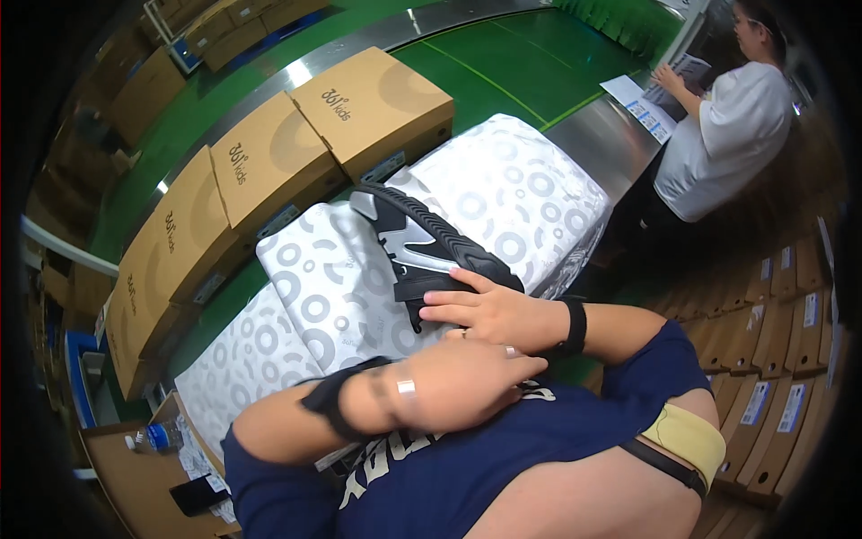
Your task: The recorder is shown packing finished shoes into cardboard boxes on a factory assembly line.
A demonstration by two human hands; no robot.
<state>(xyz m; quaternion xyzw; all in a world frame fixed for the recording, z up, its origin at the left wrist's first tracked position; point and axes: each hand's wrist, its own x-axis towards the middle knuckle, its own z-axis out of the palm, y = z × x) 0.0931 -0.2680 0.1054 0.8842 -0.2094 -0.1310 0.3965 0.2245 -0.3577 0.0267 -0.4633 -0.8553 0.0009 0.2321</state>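
A black and silver-grey sports shoe (431, 244) lies on its side on patterned white wrapping paper (328, 269), its dark sole turned up to the right. My right hand (489, 310) rests on the shoe near its heel, with the fingers stretched out and spread across the side and strap. Close in front of my chest, my left hand (467, 382) crosses just below the right one, back of the hand up. It is slightly blurred, and most of its fingers are hidden, so what they hold cannot be seen. Both wrists wear black bands.
Closed brown shoeboxes (278, 157) stand in a row along the far side, by a green conveyor (503, 63). At lower left an open carton (117, 467) contains a bottle (162, 437) and a black item. Another person (727, 126) holds papers at upper right. Stacked boxes (763, 413) fill the right.
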